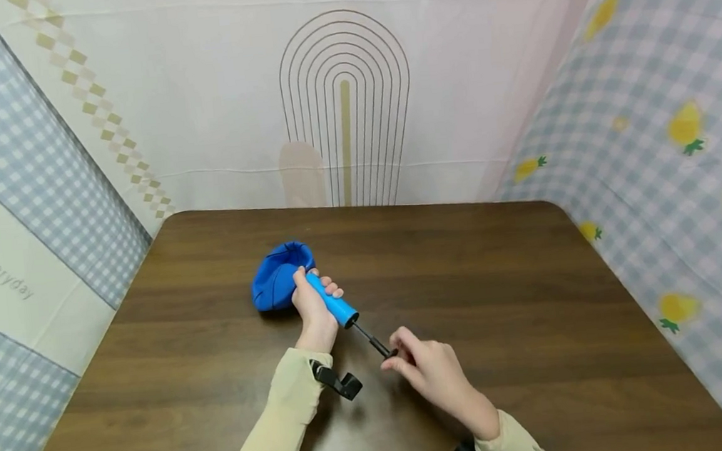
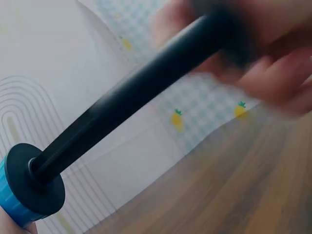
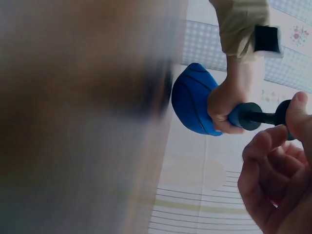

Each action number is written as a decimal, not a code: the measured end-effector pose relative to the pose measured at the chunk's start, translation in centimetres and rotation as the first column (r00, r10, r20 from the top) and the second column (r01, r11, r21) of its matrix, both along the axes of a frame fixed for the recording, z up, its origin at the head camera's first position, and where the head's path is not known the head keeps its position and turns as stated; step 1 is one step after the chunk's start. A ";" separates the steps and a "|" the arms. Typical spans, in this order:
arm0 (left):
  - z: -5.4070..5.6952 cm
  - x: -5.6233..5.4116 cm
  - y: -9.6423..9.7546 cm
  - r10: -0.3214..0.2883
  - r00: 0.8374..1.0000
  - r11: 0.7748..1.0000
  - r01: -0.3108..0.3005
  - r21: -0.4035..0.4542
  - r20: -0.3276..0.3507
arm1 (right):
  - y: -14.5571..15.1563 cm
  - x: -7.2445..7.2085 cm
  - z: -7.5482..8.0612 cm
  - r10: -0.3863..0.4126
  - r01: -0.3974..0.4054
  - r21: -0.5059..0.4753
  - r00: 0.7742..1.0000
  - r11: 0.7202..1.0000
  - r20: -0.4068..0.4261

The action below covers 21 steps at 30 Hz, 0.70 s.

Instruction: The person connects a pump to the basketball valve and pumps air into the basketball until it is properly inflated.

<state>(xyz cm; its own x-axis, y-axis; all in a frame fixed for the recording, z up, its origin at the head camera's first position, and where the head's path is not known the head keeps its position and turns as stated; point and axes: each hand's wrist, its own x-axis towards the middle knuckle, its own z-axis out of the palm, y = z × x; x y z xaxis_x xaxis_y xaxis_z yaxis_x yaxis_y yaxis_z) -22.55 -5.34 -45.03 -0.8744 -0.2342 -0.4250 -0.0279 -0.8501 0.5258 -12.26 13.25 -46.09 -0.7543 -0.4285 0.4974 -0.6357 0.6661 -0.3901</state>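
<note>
A blue hand pump (image 1: pixel 335 303) points down and to the right, its black rod (image 2: pixel 131 92) drawn out of the barrel. My left hand (image 1: pixel 313 317) grips the blue barrel near its far end. Thumb and fingers of my right hand (image 1: pixel 437 375) pinch the black handle (image 3: pixel 282 113) at the rod's end. Against the pump's far end sits a blue ball (image 1: pixel 273 282) with black lines, slack and caved in on top. The left hand hides where pump and ball meet, so I cannot tell whether they are joined.
Both hands work above a dark brown wooden table (image 1: pixel 501 278). A white patterned cloth (image 1: pixel 214 88) hangs behind it, with checked cloths (image 1: pixel 639 158) at the sides. Black straps (image 1: pixel 336 379) sit on both wrists over pale sleeves.
</note>
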 end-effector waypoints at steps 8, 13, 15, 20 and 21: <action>0.6 0.8 1.2 -0.027 0.998 1.000 0.026 -0.015 -0.050 | -1.9 -2.3 0.2 -0.019 0.015 0.038 0.993 0.999 0.118; 0.8 0.4 0.7 -0.032 0.998 0.999 0.031 -0.021 -0.059 | -2.2 -2.2 0.4 0.022 -0.021 -0.008 0.983 1.000 0.181; 0.8 0.1 0.4 -0.028 0.998 1.000 0.028 -0.003 -0.054 | -2.2 -1.9 0.6 0.009 -0.006 -0.016 0.982 1.000 0.190; 0.6 -0.5 -0.6 0.014 1.000 1.000 -0.014 0.026 -0.012 | -0.8 -0.4 0.8 -0.019 0.026 -0.030 0.970 0.999 0.241; 0.5 -0.7 -0.9 0.028 1.000 0.999 -0.028 0.027 -0.006 | -0.5 -0.1 0.9 -0.022 0.031 -0.033 0.969 0.999 0.247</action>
<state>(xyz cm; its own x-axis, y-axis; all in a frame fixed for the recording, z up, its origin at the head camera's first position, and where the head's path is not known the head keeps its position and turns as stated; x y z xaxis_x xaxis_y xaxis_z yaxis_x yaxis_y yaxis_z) -23.24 -6.20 -44.50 -0.8703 -0.2470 -0.4261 -0.0007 -0.8646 0.5025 -12.36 12.79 -45.21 -0.8665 -0.3918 0.3093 -0.4990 0.6639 -0.5570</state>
